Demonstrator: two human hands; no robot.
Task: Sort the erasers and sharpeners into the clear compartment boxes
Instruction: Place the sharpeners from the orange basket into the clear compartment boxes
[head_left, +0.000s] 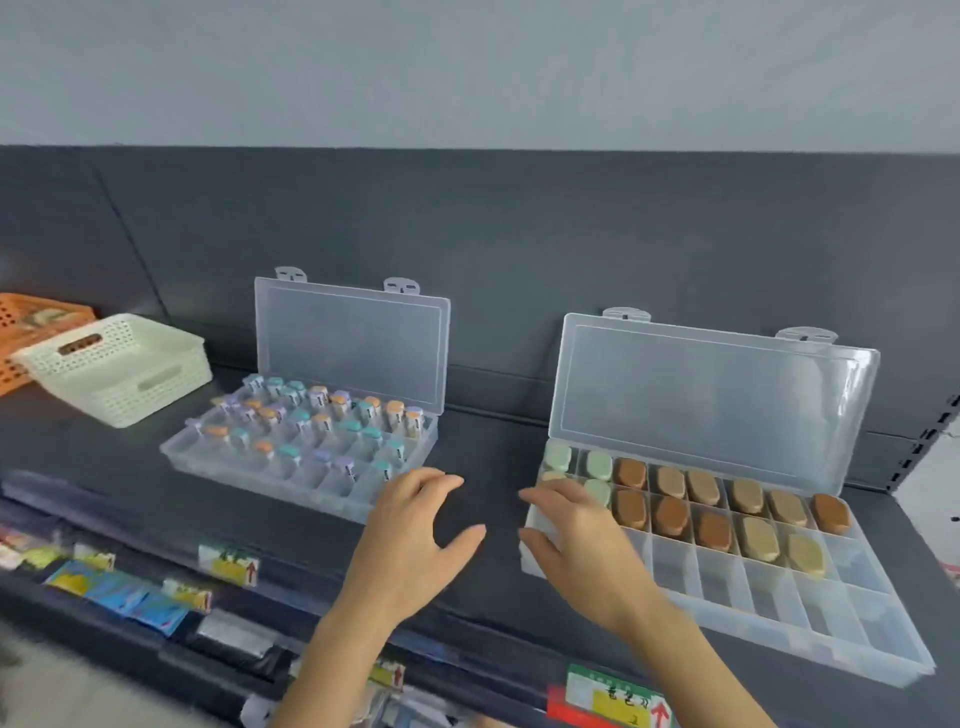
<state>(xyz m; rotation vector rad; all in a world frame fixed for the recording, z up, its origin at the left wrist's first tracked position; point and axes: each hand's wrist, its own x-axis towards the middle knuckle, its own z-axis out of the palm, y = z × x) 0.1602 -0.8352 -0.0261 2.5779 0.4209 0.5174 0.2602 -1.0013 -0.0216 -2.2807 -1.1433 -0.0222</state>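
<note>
At the near edge of the shelf (493, 457), price labels (231, 564) are fixed along the front rail. Just beyond them, both hands are presented side by side. The left hand (415, 525) is held over bare shelf between the two boxes, its fingers (441, 480) released, loosely spread and grasping nothing. The right hand (571, 530) is laid over the left end of the eraser box (831, 623), fingers likewise released and spread, with the thumb at the box's left wall. No item is seen in its grasp, and what lies beneath the palm is hidden. The erasers (670, 514) are seated in the far two rows and part of the third. Each long axis runs near to far, and all lie immediately to the right of the right hand's fingertips. The empty compartments are found in the nearer rows, to the right of that wrist. The right hand is therefore judged the nearer one for any eraser placement. A short reach to the right should suffice, with the grip set across the narrow width of the piece. The sharpener box (234, 462) lies further off, to the left of the left hand and beyond it. Its sharpeners (311, 415) stand upright, and its nearest row is mostly vacant. Both lids (717, 400) are raised against the back panel (519, 234). A white basket (119, 369) and an orange basket (31, 317) are located at far left.
</note>
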